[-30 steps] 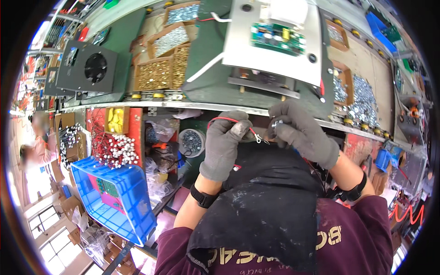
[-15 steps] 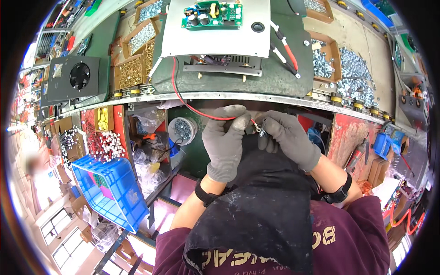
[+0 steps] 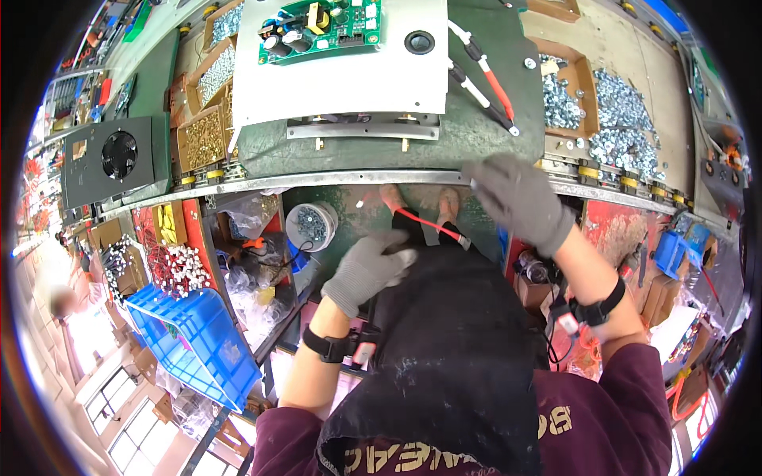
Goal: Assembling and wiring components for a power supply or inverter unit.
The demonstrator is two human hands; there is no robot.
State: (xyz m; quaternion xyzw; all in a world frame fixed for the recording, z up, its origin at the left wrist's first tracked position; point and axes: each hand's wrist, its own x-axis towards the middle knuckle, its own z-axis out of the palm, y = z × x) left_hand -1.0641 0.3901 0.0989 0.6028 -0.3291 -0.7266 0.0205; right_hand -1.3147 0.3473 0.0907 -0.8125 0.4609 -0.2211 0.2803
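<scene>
My left hand [image 3: 369,270], in a grey glove, is over my lap with thumb and fingers apart and nothing visible in it. A red wire [image 3: 429,223] with a metal terminal at its end hangs between my hands, touching neither; its upper course is hard to follow. My right hand [image 3: 516,198], gloved too, is raised at the bench's front edge, its fingers smeared by motion. A small pale spot shows at its fingertips, too unclear to name. Beyond stands a white metal housing [image 3: 349,87] with a green circuit board [image 3: 321,32] on top.
Red-and-white cables [image 3: 494,87] lie right of the housing. Trays of screws [image 3: 202,139] and washers [image 3: 563,103] flank it. A black fan panel [image 3: 111,163] lies left. Below are a white bucket [image 3: 311,228] of small metal parts and a blue crate [image 3: 194,341].
My left hand has let go of the red wire and drawn back toward me. My right hand has left the wire's terminal and moved up and right to the bench edge. The view has shifted slightly.
</scene>
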